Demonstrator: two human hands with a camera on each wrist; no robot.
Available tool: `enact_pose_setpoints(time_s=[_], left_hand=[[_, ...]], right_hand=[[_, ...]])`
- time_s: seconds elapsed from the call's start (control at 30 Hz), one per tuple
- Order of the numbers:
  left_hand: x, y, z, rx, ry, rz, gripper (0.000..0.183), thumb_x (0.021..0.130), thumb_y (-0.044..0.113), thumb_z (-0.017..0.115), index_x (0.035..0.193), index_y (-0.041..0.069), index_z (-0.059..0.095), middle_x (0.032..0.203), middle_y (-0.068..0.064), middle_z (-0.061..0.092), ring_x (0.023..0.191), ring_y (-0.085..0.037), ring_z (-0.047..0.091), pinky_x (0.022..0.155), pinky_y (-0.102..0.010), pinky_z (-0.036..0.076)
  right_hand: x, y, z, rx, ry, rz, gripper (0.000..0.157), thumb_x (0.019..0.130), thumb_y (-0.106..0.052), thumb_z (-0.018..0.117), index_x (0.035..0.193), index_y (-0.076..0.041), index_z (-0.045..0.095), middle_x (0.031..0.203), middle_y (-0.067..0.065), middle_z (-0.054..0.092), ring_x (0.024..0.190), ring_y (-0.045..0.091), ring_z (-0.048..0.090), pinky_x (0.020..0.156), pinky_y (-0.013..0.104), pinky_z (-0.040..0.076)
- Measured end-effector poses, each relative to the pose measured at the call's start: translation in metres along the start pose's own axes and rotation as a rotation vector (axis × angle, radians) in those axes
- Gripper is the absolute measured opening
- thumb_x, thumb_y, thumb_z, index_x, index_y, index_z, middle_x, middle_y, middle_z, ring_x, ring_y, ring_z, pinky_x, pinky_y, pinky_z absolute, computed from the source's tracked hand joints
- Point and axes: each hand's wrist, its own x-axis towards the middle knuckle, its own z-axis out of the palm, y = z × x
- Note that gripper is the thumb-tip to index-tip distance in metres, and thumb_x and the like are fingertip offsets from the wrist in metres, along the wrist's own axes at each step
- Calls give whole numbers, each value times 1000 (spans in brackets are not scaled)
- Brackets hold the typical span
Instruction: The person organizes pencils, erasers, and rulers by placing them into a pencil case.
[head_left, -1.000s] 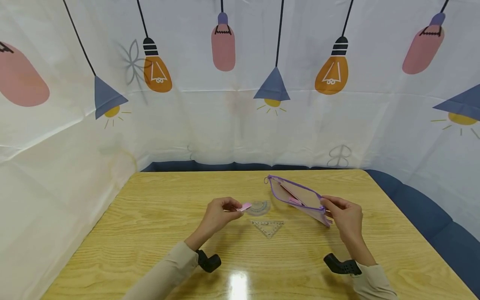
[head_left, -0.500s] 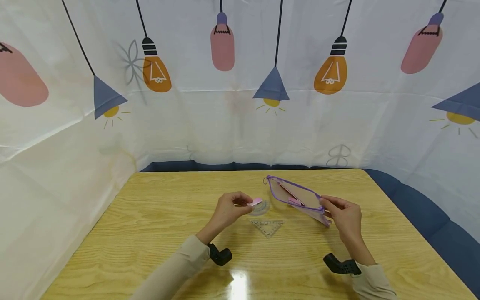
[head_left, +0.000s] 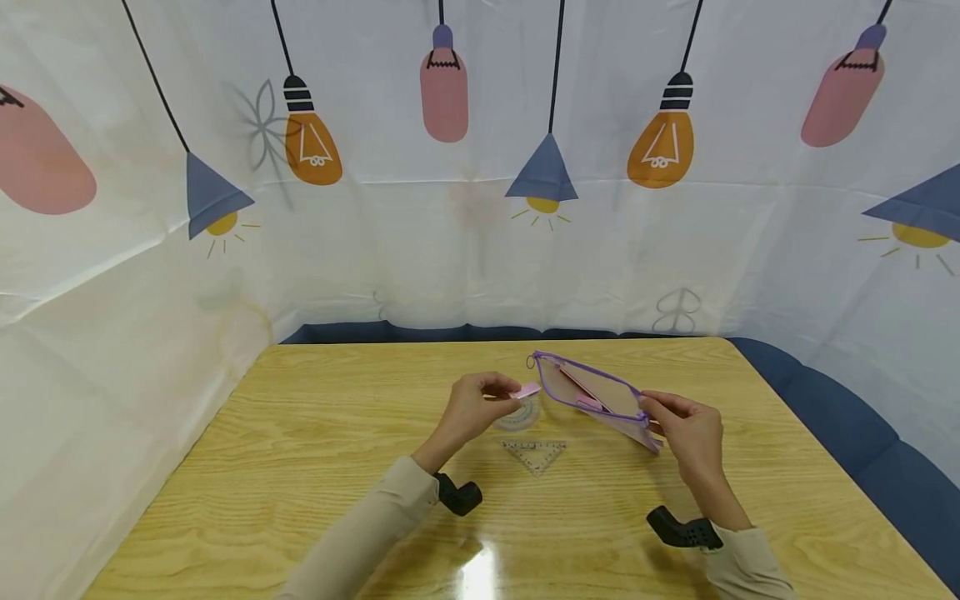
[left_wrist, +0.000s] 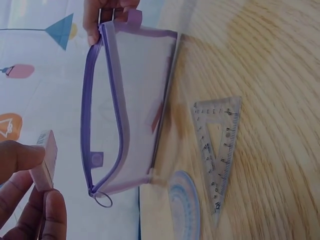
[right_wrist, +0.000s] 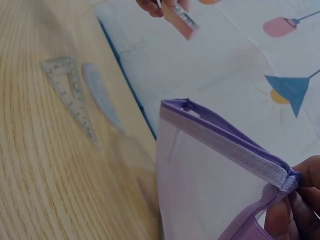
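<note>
My left hand (head_left: 476, 407) pinches a small pink eraser (left_wrist: 46, 162) between thumb and fingers, beside the mouth of a pencil pouch. That sheer mesh pencil pouch (left_wrist: 142, 95), edged in purple, has its zip undone and its mouth spread. At its right end, my right hand (head_left: 692, 429) grips the corner by the zip. Through the opening in the head view show a slim reddish pencil-like stick (head_left: 579, 385) and a pink item (head_left: 588, 402). The left fingers hide part of the eraser.
A clear protractor (left_wrist: 184, 205) lies on the wooden table (head_left: 300, 442), below the left hand in the head view. Nearer me is a clear triangular set square (left_wrist: 227, 145). A white printed curtain (head_left: 375, 250) hangs behind the table, and dark blue seating (head_left: 847, 417) runs along the right.
My left hand has moved right and away from me with the eraser, coming up to the pouch's left end. The right hand and the pouch have stayed about where they were.
</note>
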Motion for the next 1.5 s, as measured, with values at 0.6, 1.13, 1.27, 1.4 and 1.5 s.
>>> enact_pose_setpoints(time_s=[0.6,1.13,1.27,1.4,1.5], left_hand=[[20,-4,20,-65,8,6,18,84,7,76,102,4,73,97,-7,70,87,-21,66,74,-29,54],[31,-6,42,-154,19,-42,17,84,6,76,100,4,74,94,-6,69,85,-19,65,72,-28,54],[34,-6,47,-172,11,-53,16,84,6,76,99,3,74,94,-5,69,83,-17,64,71,-26,53],[38,-5,52,-160,12,-75,14,84,5,76,97,4,75,93,-2,69,79,-12,64,69,-25,53],[40,-6,54,-139,10,-91,13,84,5,76,97,4,75,94,-1,69,77,-10,63,69,-24,53]], right_hand=[[-1,-1,2,-4,7,-2,38,86,-22,76,108,8,70,82,-7,70,72,7,67,64,23,55],[-2,-1,2,-24,9,0,39,86,-24,76,109,7,70,86,-4,71,73,7,67,65,23,55],[-2,-1,3,-20,10,1,38,86,-23,76,109,7,70,85,-5,71,73,7,67,64,23,55],[-3,-1,3,-15,7,1,38,86,-22,76,108,7,70,85,-5,71,73,7,67,65,23,55],[-3,-1,3,-12,4,-2,38,86,-23,76,108,8,70,85,-5,71,73,7,67,65,23,55]])
